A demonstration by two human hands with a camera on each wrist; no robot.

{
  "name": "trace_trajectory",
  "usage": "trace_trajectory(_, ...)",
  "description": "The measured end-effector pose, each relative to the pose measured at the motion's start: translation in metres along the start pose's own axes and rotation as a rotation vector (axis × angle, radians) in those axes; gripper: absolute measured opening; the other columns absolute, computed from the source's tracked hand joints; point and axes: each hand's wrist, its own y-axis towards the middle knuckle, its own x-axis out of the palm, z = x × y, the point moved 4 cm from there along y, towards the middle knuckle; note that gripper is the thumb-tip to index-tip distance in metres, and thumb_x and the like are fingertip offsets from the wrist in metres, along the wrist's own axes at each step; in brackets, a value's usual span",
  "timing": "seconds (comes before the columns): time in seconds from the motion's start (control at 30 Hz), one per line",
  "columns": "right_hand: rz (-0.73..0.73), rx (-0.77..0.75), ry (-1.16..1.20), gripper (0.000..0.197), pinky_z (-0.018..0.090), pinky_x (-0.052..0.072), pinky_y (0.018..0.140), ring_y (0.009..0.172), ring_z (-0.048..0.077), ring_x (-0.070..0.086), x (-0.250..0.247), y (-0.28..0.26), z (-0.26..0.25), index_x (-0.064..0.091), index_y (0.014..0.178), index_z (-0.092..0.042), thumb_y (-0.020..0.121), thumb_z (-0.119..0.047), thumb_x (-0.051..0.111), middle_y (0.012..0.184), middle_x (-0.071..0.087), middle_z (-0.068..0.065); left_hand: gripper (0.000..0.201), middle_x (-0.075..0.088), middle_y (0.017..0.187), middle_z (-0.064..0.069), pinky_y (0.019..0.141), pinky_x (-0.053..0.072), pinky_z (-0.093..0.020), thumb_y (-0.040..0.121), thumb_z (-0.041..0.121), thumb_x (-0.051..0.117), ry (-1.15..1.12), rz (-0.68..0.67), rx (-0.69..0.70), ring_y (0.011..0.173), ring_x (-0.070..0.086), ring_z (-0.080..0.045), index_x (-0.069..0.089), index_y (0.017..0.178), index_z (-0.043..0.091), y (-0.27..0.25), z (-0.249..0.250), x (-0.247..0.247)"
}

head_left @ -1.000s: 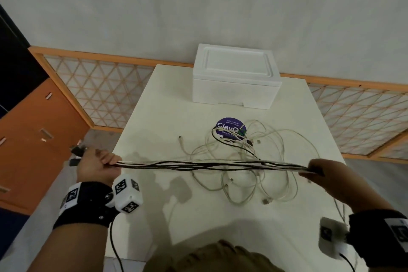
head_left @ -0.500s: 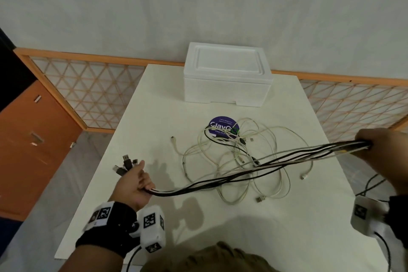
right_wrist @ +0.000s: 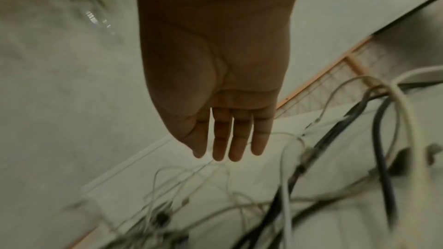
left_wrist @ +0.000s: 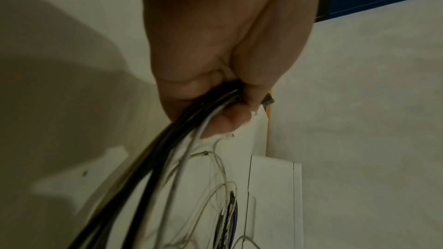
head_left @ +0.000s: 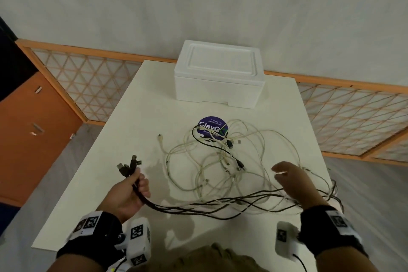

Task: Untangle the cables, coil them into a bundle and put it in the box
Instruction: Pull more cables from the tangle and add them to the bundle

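My left hand [head_left: 132,192] grips a bunch of mostly black cables [head_left: 198,208] near their plug ends [head_left: 129,164], which stick up above the fist; the left wrist view shows the fingers curled round the bunch [left_wrist: 182,139]. The bunch sags across the table's front towards the right edge. My right hand [head_left: 293,183] hovers over it with straight fingers [right_wrist: 227,139], holding nothing. A tangle of white cables [head_left: 223,161] lies mid-table. The closed white foam box [head_left: 218,77] stands at the far edge.
A round purple sticker [head_left: 210,127] lies on the white table [head_left: 132,121] between the box and the tangle. A wooden lattice rail [head_left: 88,86] runs behind the table, and an orange cabinet [head_left: 33,130] stands at left. Some cable loops hang over the table's right edge [head_left: 333,190].
My right hand has let go of the cable bunch and moved inward over the table. The bunch has dropped slack onto the table. My left hand has risen slightly with the plug ends.
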Motion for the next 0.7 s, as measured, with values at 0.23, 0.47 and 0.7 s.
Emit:
trace_trajectory(0.23, -0.054, -0.17, -0.083, 0.032, 0.024, 0.037, 0.094, 0.113, 0.02, 0.055, 0.042, 0.029, -0.035, 0.06, 0.119, -0.016, 0.088, -0.012, 0.054, 0.121, 0.06, 0.003, 0.04, 0.029, 0.049, 0.004, 0.062, 0.049, -0.033, 0.097, 0.034, 0.045, 0.094, -0.072, 0.061, 0.041, 0.034, -0.011, 0.038, 0.061, 0.02, -0.011, -0.013, 0.022)
trace_trajectory(0.47, -0.101, -0.192, -0.379, 0.018, 0.036, 0.044, 0.076, 0.101, 0.034, 0.057, 0.084, 0.055, -0.06, 0.051, 0.102, -0.008, 0.095, -0.02, 0.04, 0.108, 0.054, 0.015, 0.033, 0.027, 0.05, 0.004, 0.036, 0.023, -0.018, 0.079, 0.009, 0.06, 0.172, -0.18, 0.197, 0.035, 0.024, -0.006, 0.035, 0.06, 0.018, -0.016, -0.006, 0.038)
trace_trajectory(0.7, 0.148, -0.448, -0.026, 0.016, 0.028, 0.044, 0.075, 0.08, 0.017, 0.057, 0.007, 0.03, -0.14, 0.064, 0.104, -0.016, 0.089, -0.02, 0.058, 0.092, 0.062, 0.001, 0.015, 0.031, 0.048, 0.006, 0.041, 0.027, -0.019, 0.07, 0.005, 0.063, 0.225, -0.223, 0.347, 0.039, 0.028, -0.006, 0.057, 0.061, 0.016, -0.035, 0.018, 0.081)
